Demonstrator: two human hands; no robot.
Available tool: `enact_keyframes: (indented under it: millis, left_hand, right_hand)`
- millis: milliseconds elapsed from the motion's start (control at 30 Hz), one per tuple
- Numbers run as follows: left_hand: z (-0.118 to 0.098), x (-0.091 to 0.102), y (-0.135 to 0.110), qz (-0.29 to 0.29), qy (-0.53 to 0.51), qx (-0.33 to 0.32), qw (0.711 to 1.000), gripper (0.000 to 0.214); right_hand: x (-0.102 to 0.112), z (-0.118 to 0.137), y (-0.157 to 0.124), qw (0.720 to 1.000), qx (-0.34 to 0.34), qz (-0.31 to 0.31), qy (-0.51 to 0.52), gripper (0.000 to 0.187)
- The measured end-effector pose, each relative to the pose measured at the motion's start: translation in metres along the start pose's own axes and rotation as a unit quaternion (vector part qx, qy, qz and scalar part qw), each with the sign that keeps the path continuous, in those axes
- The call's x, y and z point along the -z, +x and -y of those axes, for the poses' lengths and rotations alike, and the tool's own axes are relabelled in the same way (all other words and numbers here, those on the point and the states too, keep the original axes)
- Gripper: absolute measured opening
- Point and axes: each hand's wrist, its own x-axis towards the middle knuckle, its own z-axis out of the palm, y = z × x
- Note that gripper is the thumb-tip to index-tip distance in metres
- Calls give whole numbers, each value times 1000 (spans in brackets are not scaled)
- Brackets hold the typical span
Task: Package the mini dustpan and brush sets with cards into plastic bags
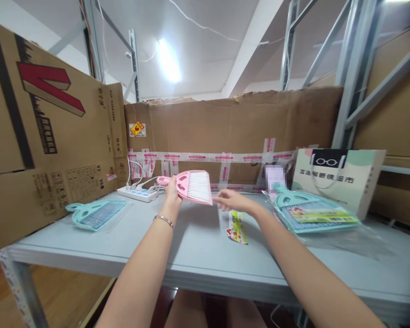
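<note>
My left hand (172,191) is closed on a small pink brush with white bristles (191,186), holding it up above the grey table (198,255). A thin bracelet circles that wrist. My right hand (230,199) reaches in from the right with its fingers stretched out, just beside the bristle end of the brush and holding nothing. Under the right hand a printed paper label in a clear sleeve (237,227) lies flat on the table.
A teal brush set (95,213) lies at the table's left. Bagged teal sets (307,214) are stacked at the right, before a paper gift bag (341,177). A white power strip (138,193) sits at the back. Cardboard walls enclose the left and rear.
</note>
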Motion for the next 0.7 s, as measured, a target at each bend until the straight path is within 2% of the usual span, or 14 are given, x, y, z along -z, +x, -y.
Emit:
enact_keyframes:
  millis: [67, 100, 167, 233, 400, 600, 700]
  left_hand:
    - [-1, 3, 4, -33, -7, -19, 999, 16]
    - [-1, 4, 6, -37, -11, -20, 999, 16]
    - [0, 5, 7, -32, -16, -19, 999, 17]
    - [1, 5, 8, -25, -16, -24, 999, 18]
    - [2, 2, 5, 16, -10, -15, 1000, 20]
    - [0, -4, -9, 59, -14, 33, 998, 22]
    - [-3, -8, -17, 85, -19, 60, 994, 26]
  right_hand:
    - [22, -21, 4, 984, -60, -53, -161, 39]
    - [32, -31, 7, 974, -90, -72, -197, 41]
    - [46, -48, 13, 959, -132, -136, -213, 44]
    - [51, -58, 18, 951, -131, -172, -221, 46]
    - [45, -58, 24, 951, -55, -122, -278, 38]
    - [44, -55, 18, 945, -74, -106, -302, 30]
    - [39, -42, 13, 941, -65, -106, -315, 17]
